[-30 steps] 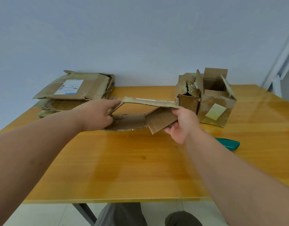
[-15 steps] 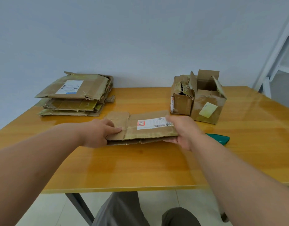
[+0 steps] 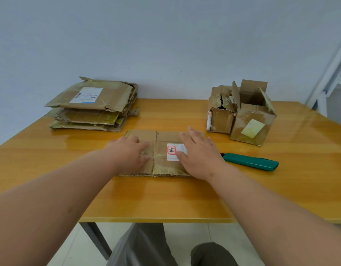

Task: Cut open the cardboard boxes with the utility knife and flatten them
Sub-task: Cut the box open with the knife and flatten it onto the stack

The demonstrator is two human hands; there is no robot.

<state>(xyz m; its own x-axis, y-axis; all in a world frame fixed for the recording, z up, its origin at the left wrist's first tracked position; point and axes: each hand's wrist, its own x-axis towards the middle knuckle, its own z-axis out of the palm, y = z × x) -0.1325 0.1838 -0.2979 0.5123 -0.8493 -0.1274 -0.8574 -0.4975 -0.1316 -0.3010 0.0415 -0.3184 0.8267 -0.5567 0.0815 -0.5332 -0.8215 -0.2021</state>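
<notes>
A flattened cardboard box (image 3: 162,139) with a white and red label lies flat in the middle of the wooden table (image 3: 165,196). My left hand (image 3: 127,152) presses on its left part with flat fingers. My right hand (image 3: 199,152) presses on its right part, fingers spread, covering part of the label. A green utility knife (image 3: 251,161) lies on the table just right of my right hand, untouched. Two standing boxes sit at the back right: a torn one (image 3: 220,112) and one with open flaps (image 3: 252,120).
A stack of flattened boxes (image 3: 92,106) sits at the back left against the wall. A white frame (image 3: 331,73) stands past the table's right end. My knees show below the table's near edge.
The box went from half-open in both hands to lying flat on the table. Both hands let go of its edges and now press down on top of it.
</notes>
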